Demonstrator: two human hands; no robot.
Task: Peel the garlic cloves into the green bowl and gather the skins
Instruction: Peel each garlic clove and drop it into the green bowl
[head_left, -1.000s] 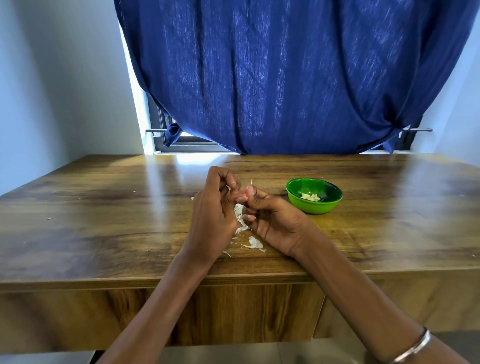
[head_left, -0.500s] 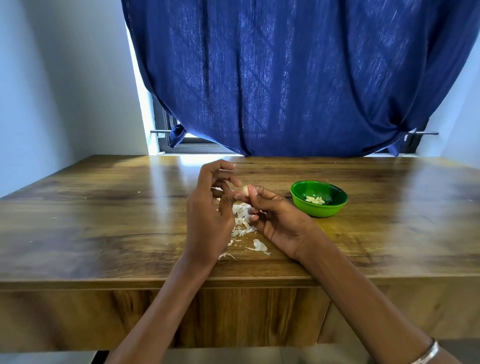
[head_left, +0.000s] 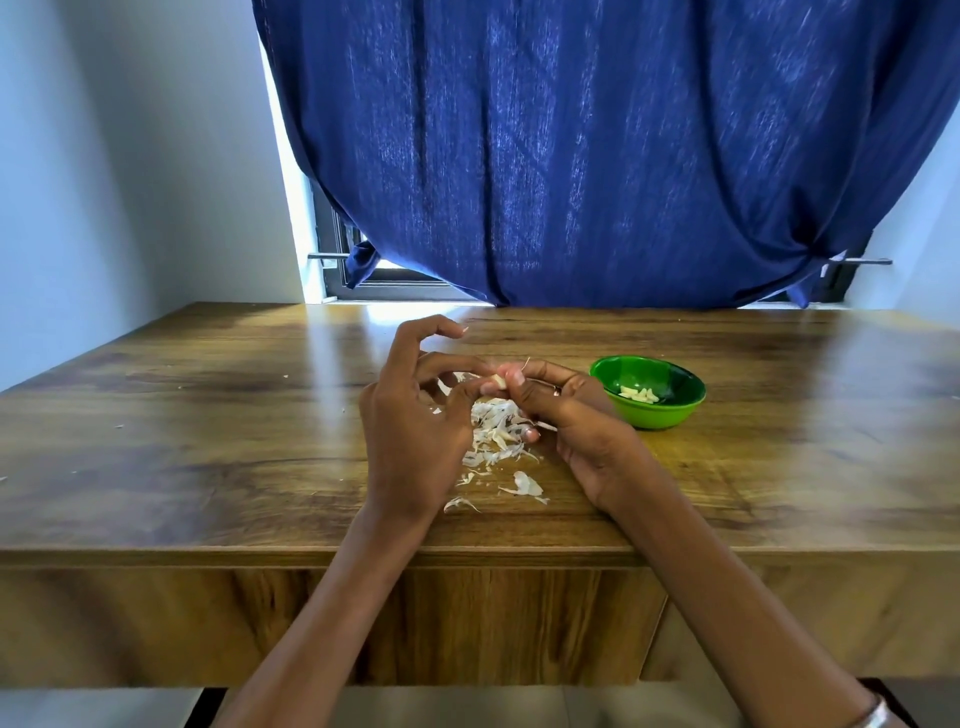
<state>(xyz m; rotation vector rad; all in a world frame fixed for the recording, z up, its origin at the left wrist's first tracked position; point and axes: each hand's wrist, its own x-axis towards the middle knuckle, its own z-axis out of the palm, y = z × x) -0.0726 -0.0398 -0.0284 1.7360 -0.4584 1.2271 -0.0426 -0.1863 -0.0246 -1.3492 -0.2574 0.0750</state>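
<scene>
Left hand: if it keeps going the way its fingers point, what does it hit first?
Likely the garlic clove pinched in the right hand. The left hand has its fingers aimed right, toward that clove, almost touching it. The green bowl lies farther along; depth is uncertain.

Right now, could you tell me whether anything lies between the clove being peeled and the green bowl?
Nothing visible does. The right hand pinches the garlic clove above the pile of skins, with the left hand working at it. The green bowl sits to the right, its mouth open, with only bare table beyond the right hand's knuckles.
</scene>
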